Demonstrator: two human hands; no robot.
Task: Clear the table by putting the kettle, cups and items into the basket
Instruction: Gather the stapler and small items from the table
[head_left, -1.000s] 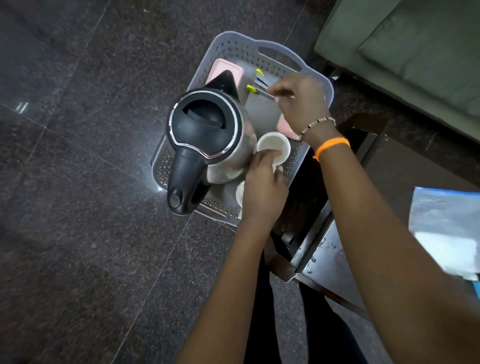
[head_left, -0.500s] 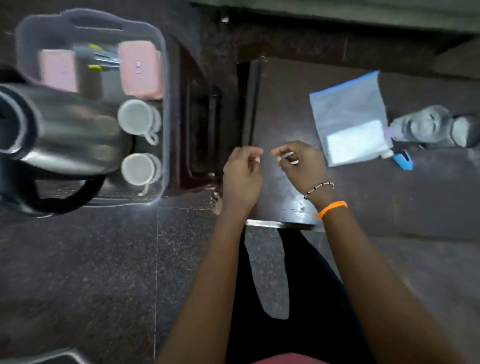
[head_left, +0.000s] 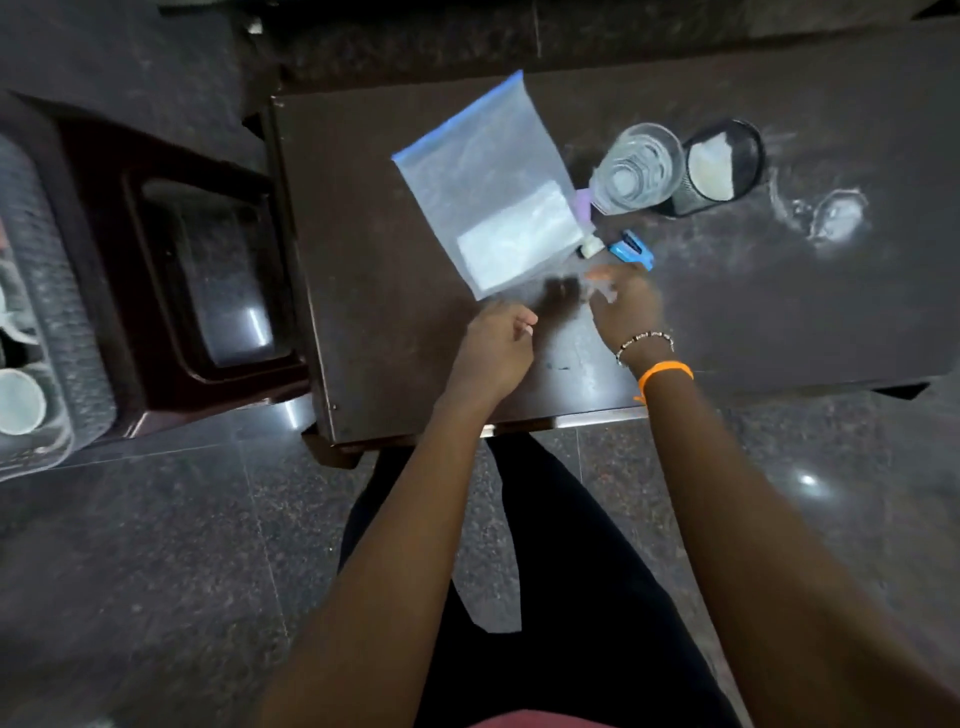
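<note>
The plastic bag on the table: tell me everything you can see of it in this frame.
The plastic bag is a clear, bluish zip bag with a blue seal strip along its top edge, which points away from the person. It lies flat and skewed on the dark table. A white rectangular patch, a label or an insert, shows in its near corner. Its right edge overlaps a small purple item beside the glass. The right hand hovers at its near corner, blurred; contact is unclear. The left hand is apart.
</note>
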